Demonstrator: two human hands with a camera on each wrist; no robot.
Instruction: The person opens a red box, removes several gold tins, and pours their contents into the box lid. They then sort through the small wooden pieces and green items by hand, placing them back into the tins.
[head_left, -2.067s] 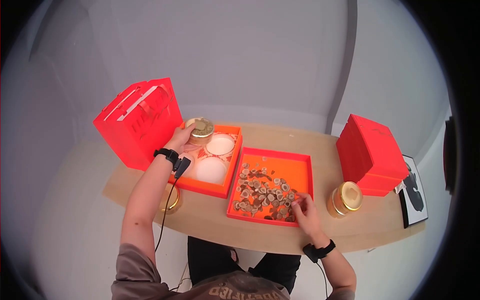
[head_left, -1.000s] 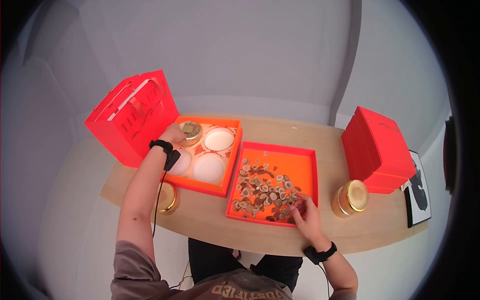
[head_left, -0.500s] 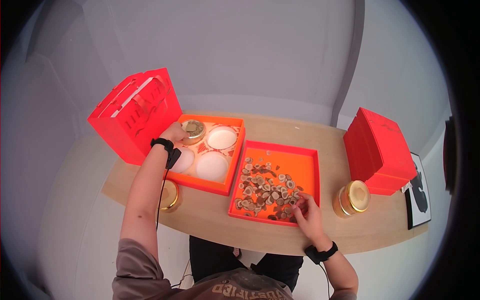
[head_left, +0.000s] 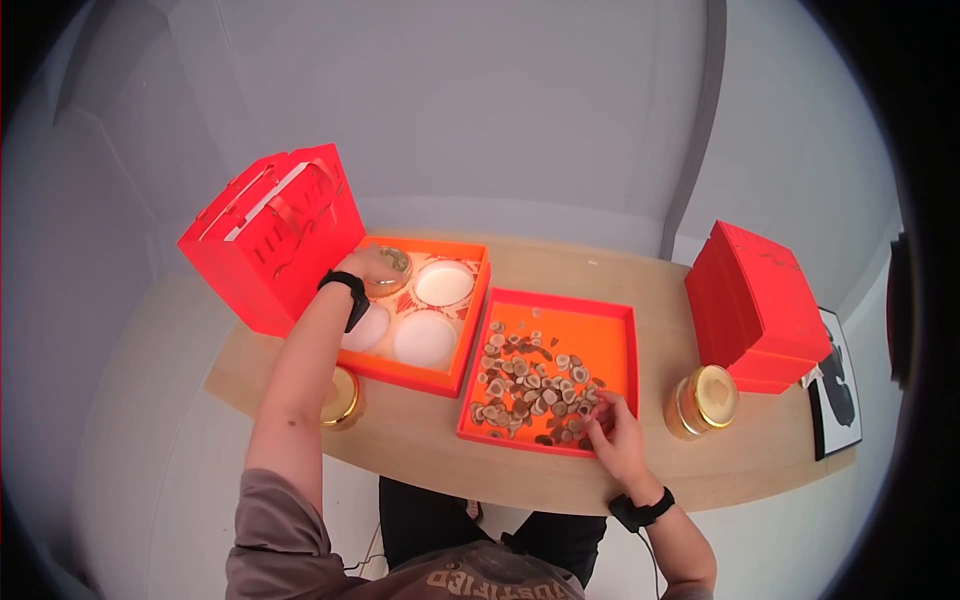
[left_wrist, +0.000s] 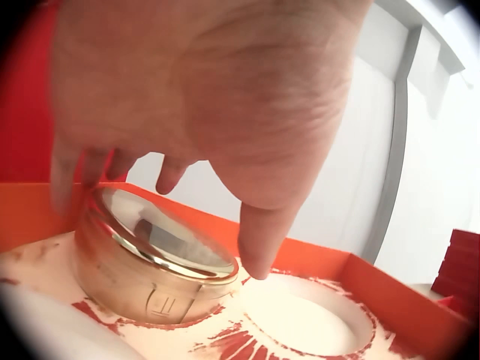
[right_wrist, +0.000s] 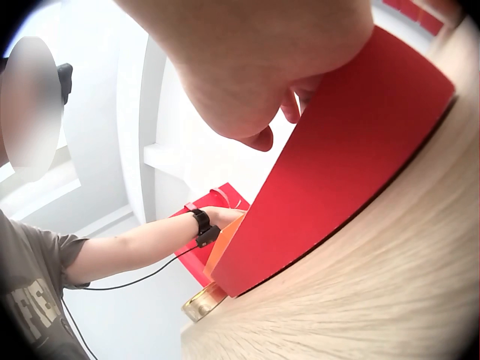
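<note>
Left hand (left_wrist: 202,97) is spread loosely over the gold-rimmed jar (left_wrist: 142,262) at 10 o'clock in the box (head_left: 410,383), right hand (head_left: 622,445) half-curled at 4 o'clock on the tray (head_left: 590,330), can't tell if it's pinching slices (head_left: 530,395).

Place: an indoor room, can't tell if shop or office | Walls (head_left: 450,110): plain grey | Floor (head_left: 150,420): pale | Wooden counter (head_left: 655,330): holds a red paper bag (head_left: 290,240), red boxes (head_left: 755,300), shiny gold-lidded jars (left_wrist: 135,270), like gifts in a shop
</note>
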